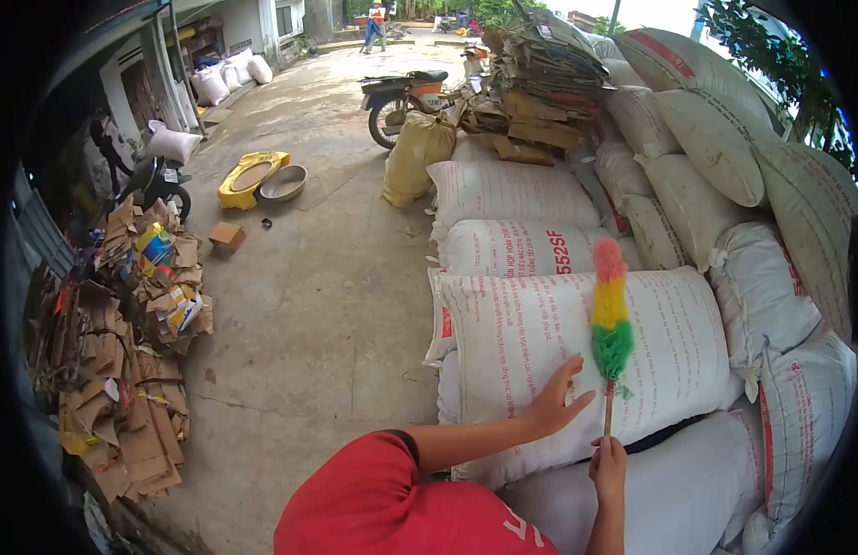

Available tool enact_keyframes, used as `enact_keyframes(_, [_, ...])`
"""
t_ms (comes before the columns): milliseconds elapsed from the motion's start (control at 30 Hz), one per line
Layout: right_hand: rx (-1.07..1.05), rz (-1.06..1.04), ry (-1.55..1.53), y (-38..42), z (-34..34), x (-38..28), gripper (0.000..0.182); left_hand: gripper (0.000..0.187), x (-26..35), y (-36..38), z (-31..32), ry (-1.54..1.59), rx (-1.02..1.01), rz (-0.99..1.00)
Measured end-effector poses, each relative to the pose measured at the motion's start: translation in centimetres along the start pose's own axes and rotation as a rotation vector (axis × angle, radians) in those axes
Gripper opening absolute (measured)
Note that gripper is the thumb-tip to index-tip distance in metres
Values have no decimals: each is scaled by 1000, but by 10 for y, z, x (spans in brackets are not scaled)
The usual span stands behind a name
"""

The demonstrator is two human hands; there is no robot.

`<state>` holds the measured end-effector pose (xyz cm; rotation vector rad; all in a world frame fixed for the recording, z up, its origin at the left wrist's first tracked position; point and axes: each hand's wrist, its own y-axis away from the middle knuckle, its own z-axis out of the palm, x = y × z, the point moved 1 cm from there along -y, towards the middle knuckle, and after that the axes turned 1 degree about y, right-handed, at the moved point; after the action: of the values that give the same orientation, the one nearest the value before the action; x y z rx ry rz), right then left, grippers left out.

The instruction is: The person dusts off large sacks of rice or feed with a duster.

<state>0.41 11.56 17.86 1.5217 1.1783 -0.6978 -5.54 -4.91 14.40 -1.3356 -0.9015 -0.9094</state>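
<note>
My right hand [609, 462] is wrapped around the wooden handle of a feather duster [612, 305], whose fluffy head is banded pink, yellow and green. The duster points away from me over a large white sack [503, 361] printed with red lettering. Left of the handle, my left hand [560, 407] is spread over the same sack, fingers apart and holding nothing. Behind it lies another white sack [475, 248] with large red characters, partly covered. Closest to me is a plainer white sack [669, 499], below my right hand.
More full sacks [706, 139] are piled high on the right. Flattened cardboard [549, 92] and a motorbike [406, 97] stand behind. Torn cardboard [124, 398] is heaped on the left. A metal basin [284, 183] sits on the concrete. A person [377, 26] is far off.
</note>
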Motion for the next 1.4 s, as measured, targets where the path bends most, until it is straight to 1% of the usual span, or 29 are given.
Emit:
enact_keyframes(33, [-8,-2,4,4,17,-4,29,63,1,-1,2,150,149,-209])
enact_keyframes(100, [-66,-109,-70,12,45,-10,37,62,35,-13,-11,278,65,-350])
enact_keyframes(133, [-77,-109,-67,13,51,-14,37,60,50,-14,-18,347,-6,-497])
enact_keyframes(167, [-197,-293,-33,15,57,-20,43,59,57,-12,-23,414,-75,-641])
enact_keyframes(200, [-319,-479,-1,17,61,-25,50,61,34,-14,-27,415,-124,-525])
enact_keyframes(233, [-277,-520,42,16,56,-27,55,61,21,-17,-32,408,-113,-524])
enact_keyframes(267, [-231,-560,85,9,44,-29,60,59,14,-22,-38,226,-146,-407])
enact_keyframes(300, [-95,-530,39,-5,28,-29,58,57,8,-23,-41,48,-179,-291])
enact_keyframes(333, [99,-513,49,-22,6,-30,54,57,15,-26,-47,48,-173,-292])
enact_keyframes(367, [326,-430,78,-44,-22,-26,52,53,29,-31,-54,43,-357,-354])
enact_keyframes(400, [551,-457,185,-74,-56,-14,53,49,36,-32,-60,40,-541,-415])
enact_keyframes(433, [774,-483,293,-99,-82,-4,54,49,33,-31,-64,47,-530,-417])
enact_keyframes(500, [828,-402,457,-123,-102,-5,54,39,26,-31,-73,-647,-688,13])
enact_keyframes(567, [882,-324,615,-138,-92,-3,55,27,39,-40,-96,-803,-646,-2])
enact_keyframes(633, [1059,-229,646,-152,-60,8,57,30,36,-52,-141,-1128,-542,-61])
enact_keyframes(700, [1007,-261,529,-166,-74,25,57,35,11,-50,-182,-1119,-247,-139])
enact_keyframes(767, [1013,-341,517,-166,-77,32,54,32,-25,-41,-234,-1147,-15,-335])
enact_keyframes(800, [997,-347,557,-157,-70,22,51,31,-33,-31,-259,-1267,1,-473])
enact_keyframes(833, [989,-343,562,-159,-71,26,51,34,-69,-12,-294,-1236,120,-556])
enact_keyframes(900, [1015,-363,600,-167,-77,32,49,41,-80,18,-331,-1153,206,-807])
enact_keyframes(933, [1011,-367,602,-170,-76,29,49,41,-77,20,-331,-1150,211,-810])
enact_keyframes(1000, [1022,-360,608,-164,-73,26,49,45,-60,27,-325,-959,398,-769])
enact_keyframes(1067, [1007,-354,613,-163,-74,26,49,44,-54,18,-300,-729,377,-547])
enact_keyframes(1133, [998,-355,615,-163,-72,28,49,44,-41,8,-269,-567,189,-350])
enact_keyframes(1167, [993,-372,608,-162,-72,28,50,44,-35,6,-265,-563,190,-354])
enact_keyframes(1233, [990,-402,607,-163,-74,27,50,43,-31,3,-256,-795,-210,-371])
enact_keyframes(1267, [988,-391,603,-164,-74,28,50,43,-46,8,-261,-788,-202,-370])
enact_keyframes(1333, [983,-385,604,-164,-74,25,50,40,-97,29,-285,-891,-102,-493])
enact_keyframes(1400, [974,-382,593,-161,-72,23,49,43,-113,36,-307,-939,90,-839])
